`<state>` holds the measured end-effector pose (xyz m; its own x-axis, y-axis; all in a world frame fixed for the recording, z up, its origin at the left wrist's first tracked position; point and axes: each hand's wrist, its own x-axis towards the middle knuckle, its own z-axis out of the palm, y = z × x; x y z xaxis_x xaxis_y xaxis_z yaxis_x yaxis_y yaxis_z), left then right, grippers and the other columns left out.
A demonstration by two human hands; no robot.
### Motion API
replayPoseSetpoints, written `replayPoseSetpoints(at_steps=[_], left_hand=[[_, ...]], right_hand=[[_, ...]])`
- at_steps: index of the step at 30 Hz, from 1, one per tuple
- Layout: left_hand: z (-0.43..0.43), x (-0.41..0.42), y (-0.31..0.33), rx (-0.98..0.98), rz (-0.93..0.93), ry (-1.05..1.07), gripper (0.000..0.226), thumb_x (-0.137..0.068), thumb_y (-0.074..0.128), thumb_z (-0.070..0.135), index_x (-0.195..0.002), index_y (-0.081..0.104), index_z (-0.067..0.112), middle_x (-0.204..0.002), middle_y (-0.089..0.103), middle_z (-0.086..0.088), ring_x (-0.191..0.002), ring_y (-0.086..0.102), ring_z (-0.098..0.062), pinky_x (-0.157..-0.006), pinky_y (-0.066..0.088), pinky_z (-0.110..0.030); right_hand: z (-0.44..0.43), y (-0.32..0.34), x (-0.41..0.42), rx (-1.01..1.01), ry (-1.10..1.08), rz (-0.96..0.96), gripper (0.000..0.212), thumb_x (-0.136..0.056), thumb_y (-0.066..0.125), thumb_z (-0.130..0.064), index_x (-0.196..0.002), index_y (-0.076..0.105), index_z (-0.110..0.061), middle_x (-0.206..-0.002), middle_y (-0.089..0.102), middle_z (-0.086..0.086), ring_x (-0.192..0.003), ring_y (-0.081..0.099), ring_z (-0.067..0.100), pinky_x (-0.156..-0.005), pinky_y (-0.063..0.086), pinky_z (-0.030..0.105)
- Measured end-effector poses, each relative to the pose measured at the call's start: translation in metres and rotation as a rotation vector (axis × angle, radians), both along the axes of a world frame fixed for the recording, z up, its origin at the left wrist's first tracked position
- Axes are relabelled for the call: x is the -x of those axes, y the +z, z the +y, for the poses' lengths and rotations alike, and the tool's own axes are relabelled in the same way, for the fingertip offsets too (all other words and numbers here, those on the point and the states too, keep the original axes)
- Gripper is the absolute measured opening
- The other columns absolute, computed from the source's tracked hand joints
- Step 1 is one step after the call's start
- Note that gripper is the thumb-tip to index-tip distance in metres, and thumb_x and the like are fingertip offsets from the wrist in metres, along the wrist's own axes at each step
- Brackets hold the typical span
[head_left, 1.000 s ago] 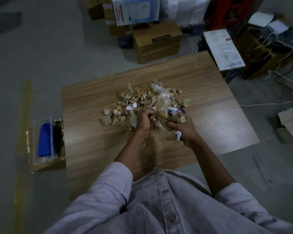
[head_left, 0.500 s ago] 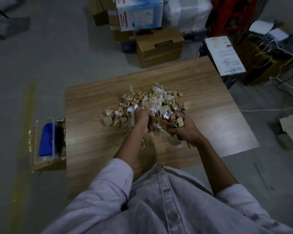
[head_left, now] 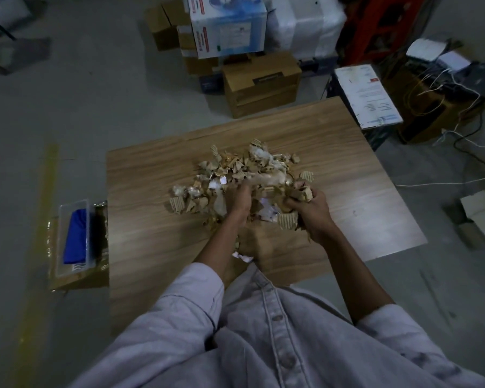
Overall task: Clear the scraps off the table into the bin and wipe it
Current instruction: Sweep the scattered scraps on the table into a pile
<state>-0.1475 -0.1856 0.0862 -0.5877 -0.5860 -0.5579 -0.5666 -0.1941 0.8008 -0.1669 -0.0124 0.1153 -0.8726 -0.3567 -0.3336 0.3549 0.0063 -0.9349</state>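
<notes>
Since a second ago both hands have dug further into the near side of the pile, and a small white bit (head_left: 242,257) now lies on the wood close to the person's shirt.

The scraps (head_left: 235,167) sit in a heap in the middle of the table (head_left: 151,191). They are mostly torn brown cardboard, with some white paper and crinkly clear plastic mixed in. The left hand (head_left: 237,201) is curled down into the heap, and its fingers are closed on some of the bits, though the tips are hidden in the mess. The right hand (head_left: 311,212) is just beside it, fingers wrapped round a clump of cardboard pieces. A ridged piece (head_left: 287,221) sticks out under that hand. The two hands are close but not touching.

On the floor, right against the left side of the table, is a brown box (head_left: 79,278). A clear tray (head_left: 73,236) rests on top of it with a blue thing (head_left: 74,239) inside. More cardboard boxes (head_left: 261,82) stand on the floor past the far edge.
</notes>
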Motion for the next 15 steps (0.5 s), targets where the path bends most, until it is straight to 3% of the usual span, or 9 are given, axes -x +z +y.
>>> replayPoseSetpoints(at_steps=[3,8,10,12,15], left_hand=[[0.015,-0.004,-0.006,0.009,0.005,-0.185,0.035,-0.094,0.056,0.044,-0.075,0.065,0.016,-0.074,0.063,-0.008,-0.068,0.057,-0.018,-0.065,0.041,-0.032],[0.026,-0.008,0.018,-0.104,0.004,-0.337,0.025,-0.098,0.043,0.02,-0.078,0.056,0.012,-0.075,0.054,-0.012,-0.067,0.049,-0.019,-0.058,0.038,-0.028],[0.027,-0.008,0.022,-0.176,-0.007,-0.351,0.026,-0.097,0.041,0.023,-0.086,0.061,0.011,-0.084,0.056,-0.013,-0.077,0.053,-0.023,-0.067,0.043,-0.033],[0.031,-0.009,0.025,-0.255,-0.027,-0.313,0.04,-0.097,0.038,0.031,-0.106,0.069,0.006,-0.095,0.066,-0.015,-0.089,0.063,-0.028,-0.077,0.053,-0.039],[0.042,-0.009,0.022,-0.4,-0.024,-0.116,0.05,-0.097,0.036,0.037,-0.108,0.072,0.004,-0.109,0.073,-0.019,-0.106,0.069,-0.034,-0.089,0.057,-0.047]], right_hand=[[-0.008,-0.001,-0.001,0.001,-0.118,0.008,0.029,-0.082,0.075,0.007,-0.102,0.067,-0.013,-0.091,0.075,0.001,-0.091,0.071,0.024,-0.083,0.058,0.045],[-0.017,-0.002,-0.008,0.032,-0.08,-0.003,0.028,-0.077,0.08,-0.007,-0.096,0.067,-0.022,-0.089,0.073,0.003,-0.088,0.07,0.026,-0.081,0.059,0.046],[-0.02,-0.003,-0.013,0.057,-0.068,-0.002,0.028,-0.074,0.081,-0.013,-0.098,0.069,-0.022,-0.093,0.075,0.005,-0.092,0.072,0.03,-0.084,0.059,0.047],[-0.023,-0.004,-0.015,0.062,-0.097,-0.002,0.032,-0.075,0.082,-0.011,-0.105,0.07,-0.013,-0.097,0.076,0.01,-0.095,0.073,0.033,-0.086,0.059,0.05],[-0.031,-0.005,-0.016,0.021,-0.178,0.07,0.026,-0.079,0.08,0.003,-0.096,0.069,-0.014,-0.086,0.076,0.0,-0.085,0.073,0.02,-0.076,0.058,0.037]])
